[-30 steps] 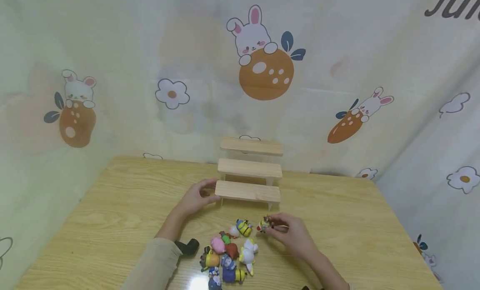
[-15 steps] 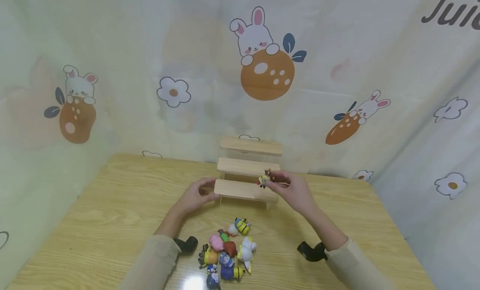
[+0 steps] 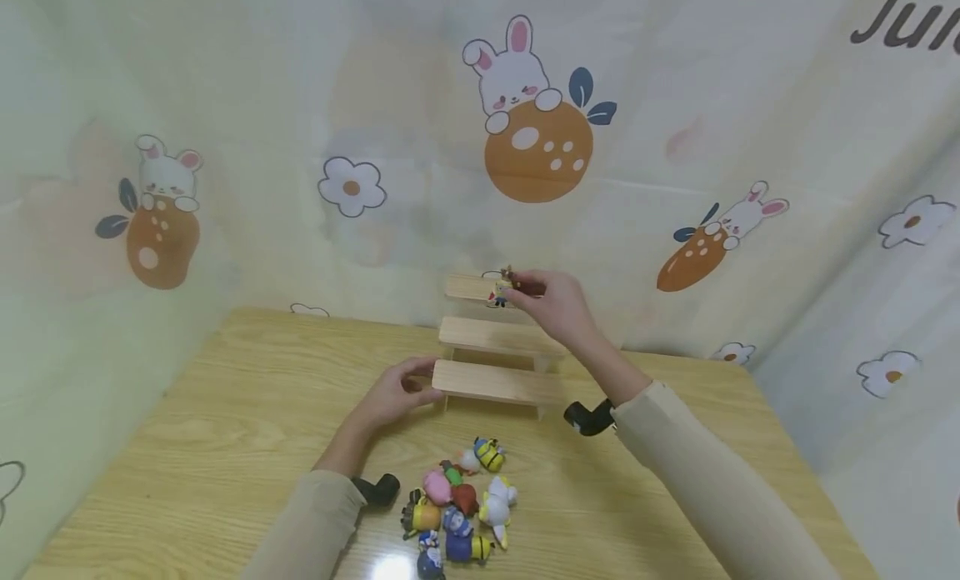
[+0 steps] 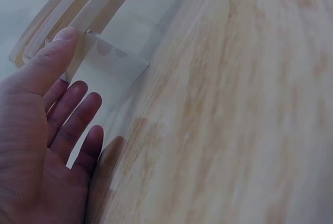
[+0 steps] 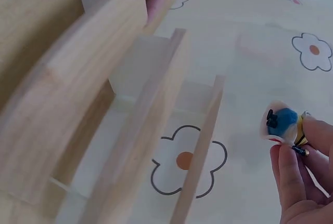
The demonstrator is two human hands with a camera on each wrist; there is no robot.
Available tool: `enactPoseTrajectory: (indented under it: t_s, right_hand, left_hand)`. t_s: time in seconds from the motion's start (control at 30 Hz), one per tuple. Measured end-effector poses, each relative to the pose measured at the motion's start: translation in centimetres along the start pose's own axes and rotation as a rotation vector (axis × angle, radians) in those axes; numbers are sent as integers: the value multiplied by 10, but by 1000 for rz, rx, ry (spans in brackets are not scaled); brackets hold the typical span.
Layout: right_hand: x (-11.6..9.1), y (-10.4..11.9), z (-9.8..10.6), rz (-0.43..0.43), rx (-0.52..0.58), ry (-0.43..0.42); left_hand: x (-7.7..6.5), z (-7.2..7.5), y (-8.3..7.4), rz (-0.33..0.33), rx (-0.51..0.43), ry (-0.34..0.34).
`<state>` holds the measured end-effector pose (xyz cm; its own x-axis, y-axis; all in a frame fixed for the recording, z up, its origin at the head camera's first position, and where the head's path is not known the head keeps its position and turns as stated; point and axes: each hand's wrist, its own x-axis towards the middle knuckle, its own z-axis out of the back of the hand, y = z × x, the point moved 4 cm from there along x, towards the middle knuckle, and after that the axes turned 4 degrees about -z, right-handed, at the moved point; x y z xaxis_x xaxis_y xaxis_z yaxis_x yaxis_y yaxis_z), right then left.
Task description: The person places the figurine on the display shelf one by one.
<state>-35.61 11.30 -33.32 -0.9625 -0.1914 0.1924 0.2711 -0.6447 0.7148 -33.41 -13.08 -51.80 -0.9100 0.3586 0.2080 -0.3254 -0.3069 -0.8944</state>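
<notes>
Right hand (image 3: 555,303) up high at the stand (image 3: 495,335), thumb and fingers pinching a small toy figure (image 5: 283,124) just above the top step (image 3: 467,287), gap showing, its feet seemingly toward the wood! Left hand (image 3: 393,392) sits lower, thumb and forefinger gripping the bottom step (image 3: 495,381) at its left end, other fingers loose. In front of the stand, a toy pile (image 3: 437,486) lies on the table (image 3: 262,397), well apart from the figure; behind hangs a printed curtain (image 3: 420,255).
</notes>
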Motion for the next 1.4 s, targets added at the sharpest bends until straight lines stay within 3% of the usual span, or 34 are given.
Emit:
enactPoseTrajectory:
  t_s: [0.27, 0.57, 0.87, 1.07, 1.4]
  right_hand:
    - [34, 17, -10, 37, -19, 19]
    - [59, 10, -27, 31, -35, 3]
    - [60, 6, -45, 41, 63, 22]
    - [58, 2, -54, 28, 73, 5]
    - [61, 0, -63, 9, 102, 16]
  left_hand:
    - [1, 0, -2, 9, 12, -17]
    - [0, -3, 2, 20, -10, -32]
    - [-1, -4, 0, 42, -3, -28]
    - [1, -6, 1, 13, 3, -1]
    - [-2, -1, 0, 20, 5, -20]
